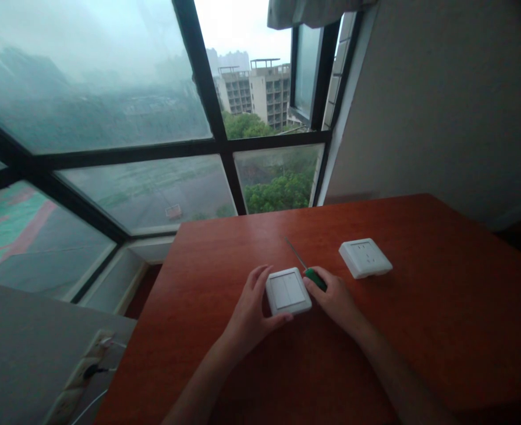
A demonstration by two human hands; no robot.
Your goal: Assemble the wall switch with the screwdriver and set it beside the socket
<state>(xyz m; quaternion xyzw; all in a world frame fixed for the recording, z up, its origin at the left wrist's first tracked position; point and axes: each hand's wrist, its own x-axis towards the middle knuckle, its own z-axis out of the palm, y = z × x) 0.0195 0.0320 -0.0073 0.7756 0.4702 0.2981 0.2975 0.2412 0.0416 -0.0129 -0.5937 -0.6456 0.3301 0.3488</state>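
Note:
A white two-button wall switch (288, 291) lies on the reddish-brown table (441, 330). My left hand (251, 313) grips the switch's left side, fingers on its far edge and thumb on its near edge. My right hand (335, 298) is closed round a screwdriver (310, 273) with a green handle. Its thin metal shaft points away to the upper left, just past the switch's right corner. The right hand's thumb touches the switch's right edge.
A white wall socket (365, 257) lies on the table to the right of my hands. Large windows stand behind the table's far edge, and a grey wall is at right. A power strip (81, 375) with plugged cables sits on a ledge at lower left.

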